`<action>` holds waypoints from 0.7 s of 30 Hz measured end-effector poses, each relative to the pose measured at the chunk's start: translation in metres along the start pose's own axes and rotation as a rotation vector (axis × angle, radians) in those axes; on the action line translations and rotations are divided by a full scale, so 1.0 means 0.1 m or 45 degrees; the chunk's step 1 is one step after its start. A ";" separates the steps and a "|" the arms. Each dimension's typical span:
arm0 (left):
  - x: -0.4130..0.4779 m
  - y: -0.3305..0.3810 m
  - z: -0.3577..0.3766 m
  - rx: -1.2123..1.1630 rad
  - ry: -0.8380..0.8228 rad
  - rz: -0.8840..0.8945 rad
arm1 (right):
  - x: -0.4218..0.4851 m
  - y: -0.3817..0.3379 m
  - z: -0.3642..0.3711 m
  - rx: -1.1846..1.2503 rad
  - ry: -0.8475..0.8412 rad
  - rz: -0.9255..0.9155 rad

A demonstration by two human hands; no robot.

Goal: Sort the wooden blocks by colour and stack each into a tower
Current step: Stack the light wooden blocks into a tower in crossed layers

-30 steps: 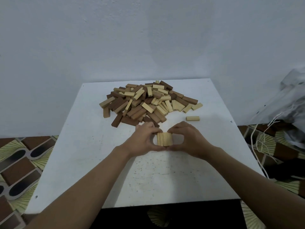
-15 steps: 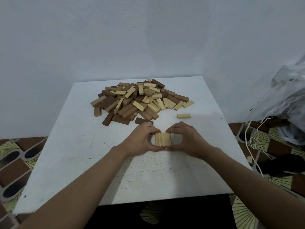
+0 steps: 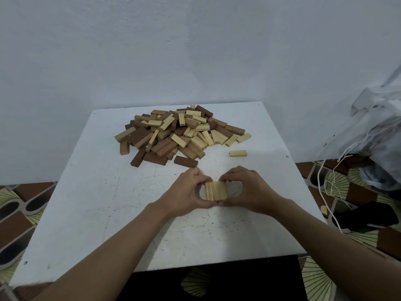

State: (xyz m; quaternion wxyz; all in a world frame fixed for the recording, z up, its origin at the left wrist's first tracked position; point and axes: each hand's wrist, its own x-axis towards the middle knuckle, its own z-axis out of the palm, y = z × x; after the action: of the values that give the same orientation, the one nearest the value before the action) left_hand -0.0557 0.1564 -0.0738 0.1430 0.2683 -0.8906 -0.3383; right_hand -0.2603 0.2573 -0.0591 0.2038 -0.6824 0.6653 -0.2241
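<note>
Left fingers [image 3: 194,173]: curling over the far end of the row while the thumb is pressing at the near end; gripping, not released.
Right fingers [image 3: 230,174]: mirroring that, bending round the opposite side, thumb tip closing in beside the other thumb.
Left hand [image 3: 186,192] and right hand [image 3: 249,190]: squeezing inward from both sides, resting low on the tabletop.
Held thing: row of three pale straw-coloured wooden blocks [image 3: 216,190], lying flat and side by side, touching one another, long sides running away from the body.
Surface: white square table [image 3: 86,213], carrying the row near its middle.
Further out: single pale wooden block [image 3: 238,153] lying alone beyond the right hand; dark brown wooden block [image 3: 186,161] lying just beyond the left fingertips.
Supply: heap of mixed pale and dark brown wooden blocks [image 3: 180,135], piling up at the far side, well apart from the row.
Surroundings: clear plastic bag [image 3: 379,131] and white string [image 3: 325,185] hanging at the right; patterned floor tiles [image 3: 21,213] showing below.
Change: hardly any over the last second; still clamping the same three, adding none, only the view drifting.
Meaning: probably squaring up a first layer for the pale tower; leaving almost all sorting and both towers yet to come.
</note>
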 end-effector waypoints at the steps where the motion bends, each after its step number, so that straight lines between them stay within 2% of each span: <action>1: 0.00 0.00 0.00 0.010 0.000 0.001 | -0.01 0.00 0.00 0.004 0.006 -0.007; 21: -0.02 -0.04 0.02 0.014 0.023 0.087 | -0.07 0.04 0.00 0.072 0.054 -0.037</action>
State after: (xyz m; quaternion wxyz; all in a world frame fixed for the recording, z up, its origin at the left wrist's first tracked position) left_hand -0.0533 0.1559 -0.0784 0.1610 0.2414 -0.8998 -0.3259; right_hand -0.2639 0.2638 -0.0617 0.2056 -0.6810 0.6530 -0.2599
